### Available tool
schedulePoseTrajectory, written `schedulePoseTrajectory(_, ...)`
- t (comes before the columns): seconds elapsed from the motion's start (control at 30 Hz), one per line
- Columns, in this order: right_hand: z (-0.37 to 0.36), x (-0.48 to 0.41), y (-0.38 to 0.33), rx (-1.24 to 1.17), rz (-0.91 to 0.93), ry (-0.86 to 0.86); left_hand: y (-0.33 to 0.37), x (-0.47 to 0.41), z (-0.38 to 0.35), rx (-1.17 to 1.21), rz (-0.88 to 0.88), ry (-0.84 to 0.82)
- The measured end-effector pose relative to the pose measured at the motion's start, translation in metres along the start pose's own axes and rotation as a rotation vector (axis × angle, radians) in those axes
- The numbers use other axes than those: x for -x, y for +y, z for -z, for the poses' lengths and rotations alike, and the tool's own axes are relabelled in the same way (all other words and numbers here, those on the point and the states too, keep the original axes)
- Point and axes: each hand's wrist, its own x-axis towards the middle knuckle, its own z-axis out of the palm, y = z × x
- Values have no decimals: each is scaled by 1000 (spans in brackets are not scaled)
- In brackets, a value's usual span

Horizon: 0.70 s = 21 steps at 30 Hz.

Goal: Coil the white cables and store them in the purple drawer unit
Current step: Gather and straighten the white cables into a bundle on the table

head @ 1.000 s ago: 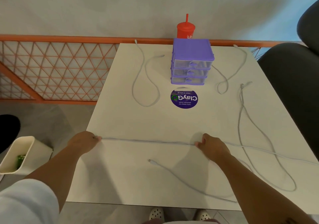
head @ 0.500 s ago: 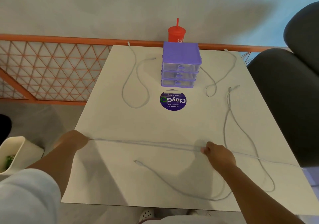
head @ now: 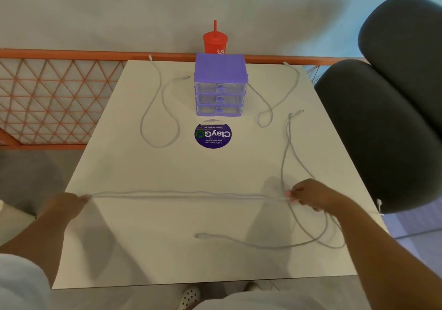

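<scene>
White thin cable (head: 181, 194) stretched doubled across pale table (head: 167, 262); left hand (head: 68, 205) and right hand (head: 311, 196) each pinch one end.

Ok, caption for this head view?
Left hand and right hand hold a doubled white cable taut across the white table; purple plastic drawer unit stands closed behind.

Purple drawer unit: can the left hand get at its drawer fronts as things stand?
Probably yes, once freed: the purple drawer unit faces the person, with only a flat round sticker before it. But the left hand pinches the stretched white cable, and the unit sits far back.
</scene>
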Motion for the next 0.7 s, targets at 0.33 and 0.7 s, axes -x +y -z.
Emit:
schedulePoseTrajectory(0.33,67,31,-17,387,-161,-120,-7,-31,-20,91,65,43)
schedulePoseTrajectory(0.7,-34,-5,66,417,-134,354,12,9,-21,85,114,138)
